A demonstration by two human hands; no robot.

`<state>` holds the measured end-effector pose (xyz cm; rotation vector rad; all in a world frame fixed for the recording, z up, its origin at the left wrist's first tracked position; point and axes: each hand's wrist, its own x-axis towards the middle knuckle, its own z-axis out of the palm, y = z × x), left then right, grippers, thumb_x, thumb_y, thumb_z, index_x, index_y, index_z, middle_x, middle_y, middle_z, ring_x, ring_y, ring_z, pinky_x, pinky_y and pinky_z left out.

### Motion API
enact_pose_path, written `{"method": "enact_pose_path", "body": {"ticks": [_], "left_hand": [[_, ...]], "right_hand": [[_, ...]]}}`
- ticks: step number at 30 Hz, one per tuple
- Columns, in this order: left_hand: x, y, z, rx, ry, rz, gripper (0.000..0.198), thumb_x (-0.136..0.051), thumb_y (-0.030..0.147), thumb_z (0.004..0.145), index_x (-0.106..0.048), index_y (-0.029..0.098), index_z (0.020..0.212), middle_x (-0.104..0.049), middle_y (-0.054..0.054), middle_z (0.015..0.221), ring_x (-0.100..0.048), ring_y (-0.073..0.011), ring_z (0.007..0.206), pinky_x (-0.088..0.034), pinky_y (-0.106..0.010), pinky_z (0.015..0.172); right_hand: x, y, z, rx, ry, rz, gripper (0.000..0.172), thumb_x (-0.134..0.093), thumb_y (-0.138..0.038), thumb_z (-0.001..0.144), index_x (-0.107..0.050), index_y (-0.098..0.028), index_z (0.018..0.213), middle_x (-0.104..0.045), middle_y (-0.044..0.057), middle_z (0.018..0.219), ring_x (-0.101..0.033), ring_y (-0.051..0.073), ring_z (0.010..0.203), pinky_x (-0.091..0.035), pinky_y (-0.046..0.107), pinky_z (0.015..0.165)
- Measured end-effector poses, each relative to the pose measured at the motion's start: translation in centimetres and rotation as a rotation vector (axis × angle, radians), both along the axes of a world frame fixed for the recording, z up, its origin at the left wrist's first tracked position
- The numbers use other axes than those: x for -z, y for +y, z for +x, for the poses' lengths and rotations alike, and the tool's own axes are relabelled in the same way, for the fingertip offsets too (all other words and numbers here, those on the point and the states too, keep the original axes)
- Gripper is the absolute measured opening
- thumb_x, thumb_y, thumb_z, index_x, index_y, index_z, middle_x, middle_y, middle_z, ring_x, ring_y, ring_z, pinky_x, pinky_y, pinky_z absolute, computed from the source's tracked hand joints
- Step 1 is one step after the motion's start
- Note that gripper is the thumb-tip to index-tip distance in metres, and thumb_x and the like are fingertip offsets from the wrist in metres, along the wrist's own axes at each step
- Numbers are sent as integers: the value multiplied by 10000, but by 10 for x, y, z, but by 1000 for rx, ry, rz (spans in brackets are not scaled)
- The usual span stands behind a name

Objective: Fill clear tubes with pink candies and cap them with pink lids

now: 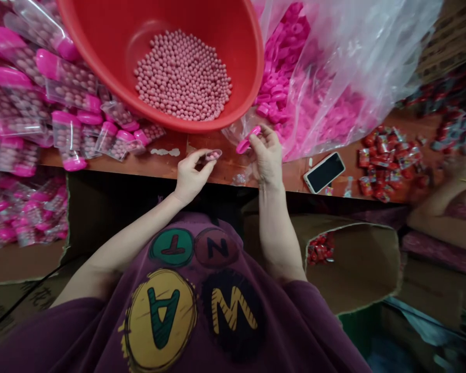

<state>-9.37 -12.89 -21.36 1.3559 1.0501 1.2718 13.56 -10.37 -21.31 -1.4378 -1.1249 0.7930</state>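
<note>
Gripping on both sides is what I'm seeing through the head view: the left grip [192, 173] is closing between thumb and fingertips on a small clear tube [213, 155] with a few pink beads [213, 156] showing inside, and the right grip [266, 158] is pinching a pink cap [245, 141] at a tilt. Both are hovering over the near edge of the wooden tabletop [140, 167], with tube and cap near each other but not touching. I'm judging that this small, slick work is calling for light, steady fingertip pressure and for keeping the tube level so that nothing rolls out. A red plastic basin [101, 62] is sitting tilted ahead of my hands, holding a mound of pink candy balls [182, 75]. To the left, filled tubes with pink caps [70, 134] are lying in a heap, while loose caps [279, 67] are spilling from a clear plastic bag [341, 57] on the right. Farther right, a smartphone [324, 172] is lying beside red wrapped sweets [384, 166], and a co-worker's forearm [438, 210] is resting at the edge of the view. Below the tabletop, a cardboard box [353, 269] is holding a few red packets [320, 248].
</note>
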Motion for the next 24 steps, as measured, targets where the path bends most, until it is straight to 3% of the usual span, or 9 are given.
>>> {"method": "enact_pose_path", "body": {"ticks": [4,8,9,13,16,18,21,24], "left_hand": [[0,1,-5,-49,69,103,155,-773,204,925,-782,181,1078,-850,-67,1066,-794,-162,962,-646,-316,936],[0,3,-7,-63,108,134,138,-774,208,932,-774,181,1067,-845,-53,1042,-792,-160,953,-635,-310,934],[0,3,-7,-58,111,135,135,-772,211,935,-771,181,1066,-845,-53,1042,-793,-161,956,-634,-308,934],[1,2,-7,-67,145,140,122,-768,243,943,-766,187,1051,-846,-54,1051,-793,-168,962,-628,-311,944],[3,3,-7,-66,165,135,138,-764,262,944,-768,192,1063,-844,-56,1048,-789,-174,953,-628,-321,942],[4,3,-8,-59,160,144,149,-767,258,938,-773,191,1071,-843,-56,1035,-786,-176,943,-630,-324,935],[4,3,-10,-43,157,150,168,-755,253,945,-777,192,1101,-839,-56,1053,-781,-175,956,-628,-323,939],[0,4,-13,-8,172,142,183,-732,264,971,-782,192,1131,-834,-57,1072,-772,-174,977,-623,-327,957]], "right_hand": [[9,-42,-41,18,-131,127,364,-722,-521,977,-564,-283,1203,-709,28,1120,-746,174,1061,-634,366,975],[5,-77,-41,-62,-497,198,79,-615,-320,1035,-614,-266,1092,-744,77,1176,-710,229,1195,-575,473,1078],[2,-83,-37,-107,-607,201,58,-588,-267,1032,-630,-265,1072,-751,83,1183,-699,243,1217,-557,497,1091],[-11,-99,-26,-239,-940,69,282,-529,-109,944,-691,-273,1106,-699,102,1374,-625,296,1339,-501,560,1104],[-21,-94,-32,-172,-937,33,395,-509,-91,893,-695,-268,1193,-649,116,1419,-598,304,1348,-490,557,1116],[-25,-83,-43,-119,-907,13,413,-500,-141,933,-666,-255,1293,-641,131,1418,-589,306,1350,-475,560,1146],[-22,-59,-58,-171,-948,-74,447,-534,-278,1007,-603,-234,1447,-622,154,1472,-559,343,1383,-453,593,1166],[-13,-41,-63,-233,-938,-106,414,-505,-333,1057,-642,-232,1435,-688,143,1354,-612,334,1282,-483,589,1134]]}}
